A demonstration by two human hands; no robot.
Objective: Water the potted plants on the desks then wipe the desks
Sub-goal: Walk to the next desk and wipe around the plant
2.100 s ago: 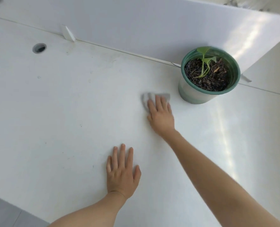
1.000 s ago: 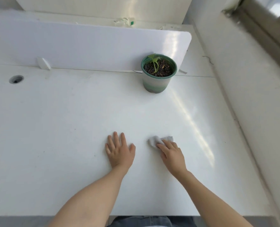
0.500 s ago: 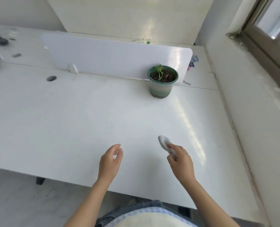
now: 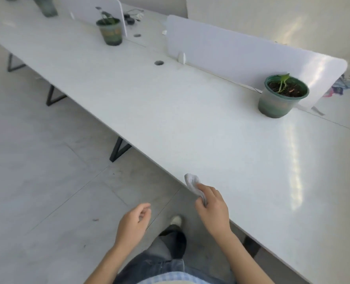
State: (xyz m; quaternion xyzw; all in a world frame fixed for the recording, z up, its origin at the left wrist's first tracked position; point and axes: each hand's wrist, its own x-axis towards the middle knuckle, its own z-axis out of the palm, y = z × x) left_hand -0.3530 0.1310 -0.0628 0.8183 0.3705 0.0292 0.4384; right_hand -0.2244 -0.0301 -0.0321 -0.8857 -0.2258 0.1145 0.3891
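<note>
Since half a second ago we've stepped back and turned left: both hands are off the desk, and the next desk's pot is now in view up the row. Right hand is closed around the cloth, bunched small and grey-white, one wad sticking out past the fingers, held at the desk's front edge; looks lifted clear, contact can't be confirmed. We'd guess it's kept balled so it carries without dragging between desks. Left hand hangs over the floor, fingers loosely curled, holding nothing. Near pot sits at the back right against the white divider, likely parked there to leave the wiping area free. Green rim, dark soil, one small sprout. Desk surface reads plain white with window glare; no visible streaks.
</note>
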